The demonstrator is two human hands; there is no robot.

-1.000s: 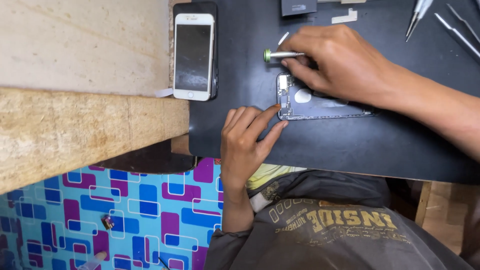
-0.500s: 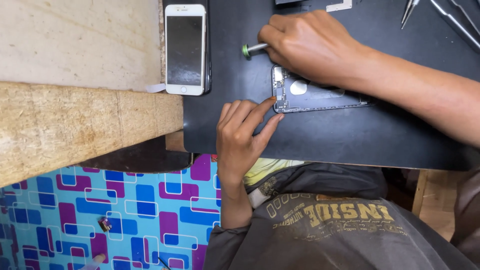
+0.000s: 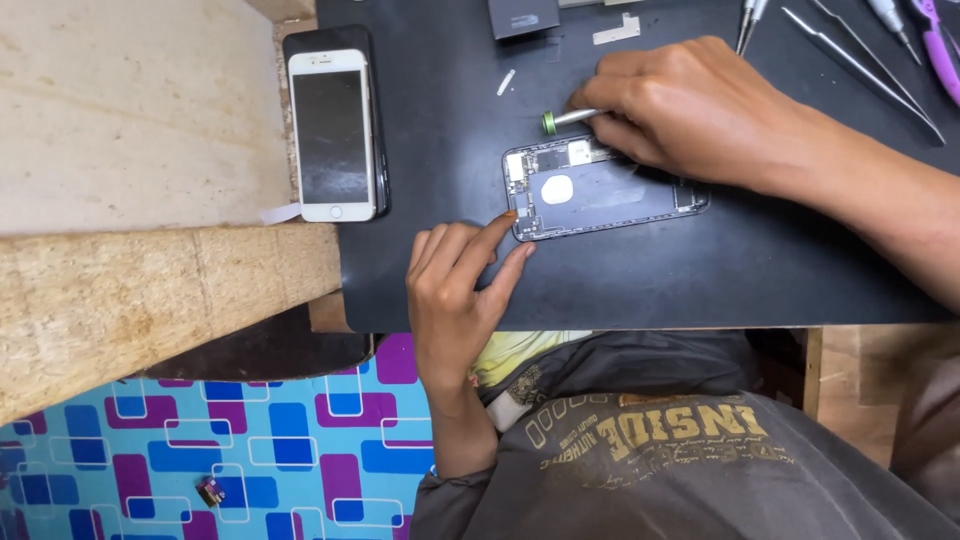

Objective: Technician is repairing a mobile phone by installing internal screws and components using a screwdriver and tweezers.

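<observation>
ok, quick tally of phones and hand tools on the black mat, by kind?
Whole phones: 2, a white phone lying on a dark phone
Opened phone body: 1, left hand touching its corner
Screwdriver: 1, in the right hand
Slim metal tools, top right: at least 3, cropped
Purple-handled tool: 1
Total: at least 8

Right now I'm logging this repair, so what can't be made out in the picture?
All in the head view:
- Screwdriver: its tip is hidden under the right hand.
- Opened phone: its screws are too small to tell, and the right hand covers its upper edge.
- Tweezers: cut off by the top edge.
- Black phone: mostly hidden under the white phone.
</observation>
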